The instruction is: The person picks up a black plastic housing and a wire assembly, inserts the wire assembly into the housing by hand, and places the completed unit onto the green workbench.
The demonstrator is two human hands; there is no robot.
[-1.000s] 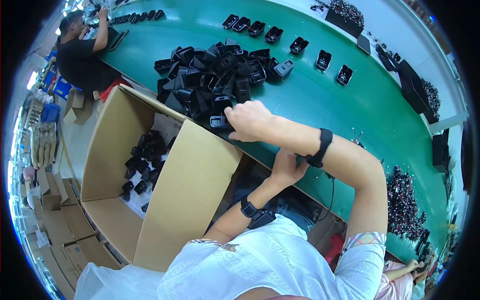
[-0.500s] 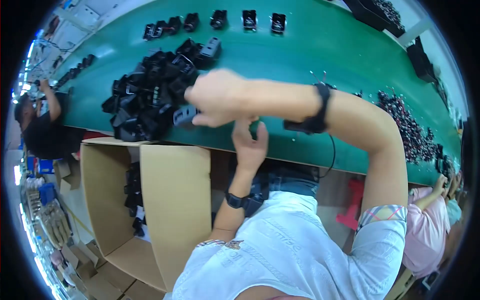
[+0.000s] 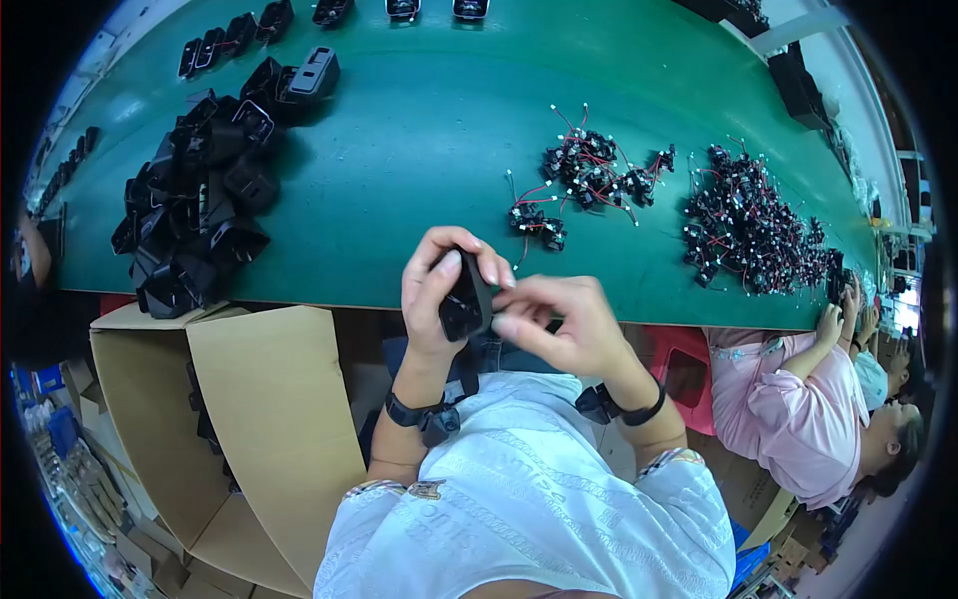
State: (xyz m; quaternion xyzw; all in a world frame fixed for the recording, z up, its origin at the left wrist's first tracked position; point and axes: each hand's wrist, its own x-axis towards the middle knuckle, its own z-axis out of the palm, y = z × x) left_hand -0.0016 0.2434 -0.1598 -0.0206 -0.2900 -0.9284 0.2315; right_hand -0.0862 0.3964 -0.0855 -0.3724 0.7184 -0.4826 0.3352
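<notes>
My left hand (image 3: pixel 429 295) is closed round a black plastic housing (image 3: pixel 466 301), an open shell held tilted above the table's front edge. My right hand (image 3: pixel 567 321) meets the housing's right side, its thumb and fingers bent together in a pinch. Whatever lies between those fingertips is hidden and slightly blurred. A pile of similar black housings (image 3: pixel 205 190) lies to the left on the green table (image 3: pixel 399 170). Small black parts with red wires (image 3: pixel 589 170) lie in a loose cluster beyond my right hand.
A larger heap of wired parts (image 3: pixel 748 225) spreads at the right. Housings (image 3: pixel 239 35) stand in a row along the far side. Below the table's left front is an open cardboard box (image 3: pixel 274 399). A person in pink (image 3: pixel 788 399) sits at the right beside a red stool (image 3: pixel 684 364).
My right hand has come back from the housing pile to in front of my body. A black housing is now in my left hand. The view has shifted right.
</notes>
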